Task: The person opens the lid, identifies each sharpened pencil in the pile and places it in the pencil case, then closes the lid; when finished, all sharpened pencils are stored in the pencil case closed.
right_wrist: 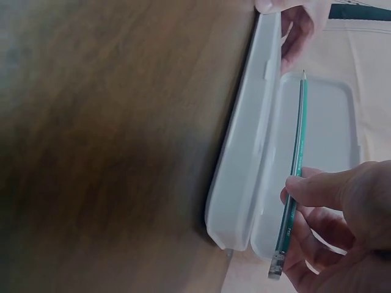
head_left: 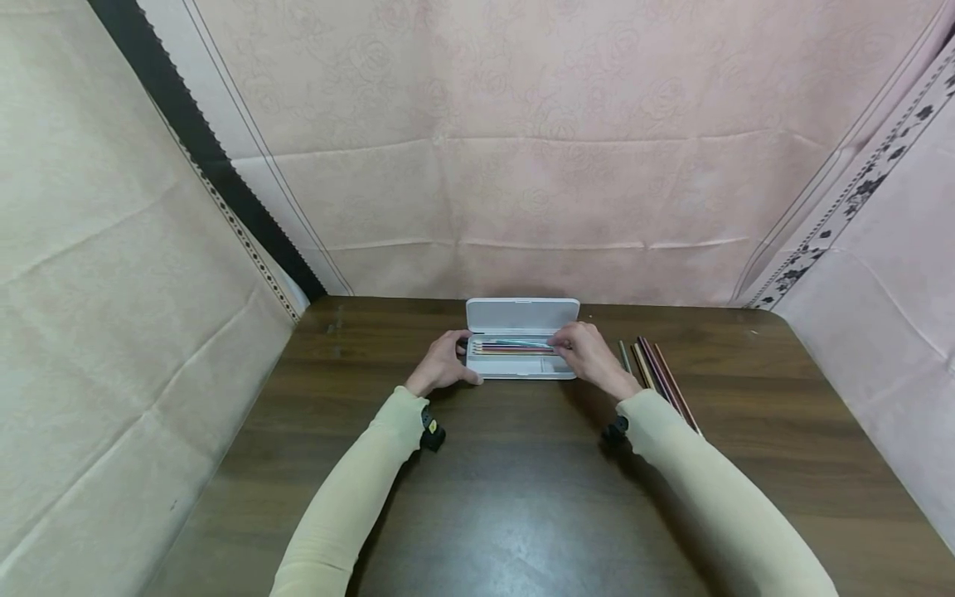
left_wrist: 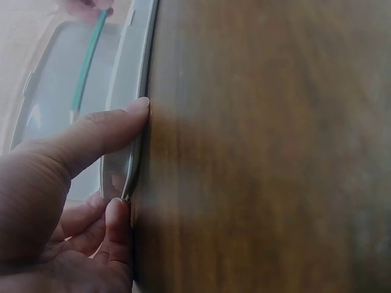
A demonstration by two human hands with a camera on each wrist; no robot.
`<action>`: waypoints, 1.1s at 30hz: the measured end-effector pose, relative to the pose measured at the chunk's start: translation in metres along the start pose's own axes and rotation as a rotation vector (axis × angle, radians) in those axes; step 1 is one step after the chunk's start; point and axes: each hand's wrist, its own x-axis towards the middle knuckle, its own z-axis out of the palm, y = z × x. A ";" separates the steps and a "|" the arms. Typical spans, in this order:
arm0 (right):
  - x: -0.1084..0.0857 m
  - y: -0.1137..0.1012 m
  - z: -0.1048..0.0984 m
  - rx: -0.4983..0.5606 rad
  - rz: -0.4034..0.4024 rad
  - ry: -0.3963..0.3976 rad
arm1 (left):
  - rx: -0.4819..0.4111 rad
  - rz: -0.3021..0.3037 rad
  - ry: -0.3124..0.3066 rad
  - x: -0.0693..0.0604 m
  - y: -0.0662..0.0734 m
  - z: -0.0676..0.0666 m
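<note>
A white pencil case (head_left: 501, 368) lies with its lid (head_left: 522, 314) raised at the back of the table. Several pencils (head_left: 507, 351) rest side by side inside its tray. My left hand (head_left: 443, 363) grips the case's left end, its thumb on the front wall and fingers curled at the side. Above the tray, my right hand (head_left: 588, 355) pinches a green pencil (right_wrist: 297, 146) between thumb and fingers. The pencil's sharpened tip points left toward my left hand, and its worn end sticks out past the right hand. In the left wrist view the same pencil (left_wrist: 89, 58) shows before the lid.
Several loose pencils (head_left: 664, 377) lie on the brown wooden table (head_left: 507, 481), just right of my right forearm. Pale patterned cloth (head_left: 522, 199) hangs behind the table's far edge, and more cloth (head_left: 134, 332) stands along the left side.
</note>
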 end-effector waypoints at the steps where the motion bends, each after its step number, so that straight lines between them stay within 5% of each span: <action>1: 0.002 0.001 0.001 0.000 -0.006 -0.003 | -0.001 0.000 -0.001 0.000 0.000 0.000; 11: 0.019 0.000 0.014 -0.004 -0.055 -0.030 | 0.002 0.004 0.003 -0.001 0.000 0.000; 33: 0.034 -0.004 0.029 -0.102 0.031 -0.097 | -0.017 -0.010 0.000 -0.004 0.002 0.001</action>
